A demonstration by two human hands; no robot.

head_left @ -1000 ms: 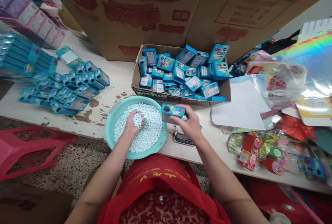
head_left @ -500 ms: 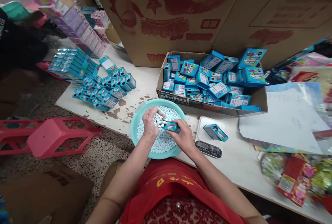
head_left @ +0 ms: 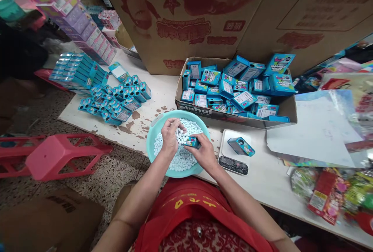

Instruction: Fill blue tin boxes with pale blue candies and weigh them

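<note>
The small blue box [head_left: 191, 141] is above the basin [head_left: 150, 145], between your two hands. Your right hand [head_left: 205, 154] has it gripped, thumb and fingers closed around its sides. Your left hand [head_left: 169, 137] is half curled, cupping white sweets [head_left: 181, 137] against the box's end. More sweets fill the basin beneath. To the right of your hands, another box [head_left: 241, 146] lies on the scale [head_left: 233, 165]. Beyond, a carton [head_left: 233, 120] holds many boxes; others cluster at the table's [head_left: 142, 135] left.

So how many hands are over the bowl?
2: the left hand cupping white candies over the middle, the right hand beside it holding a blue Caramelo box.
</note>
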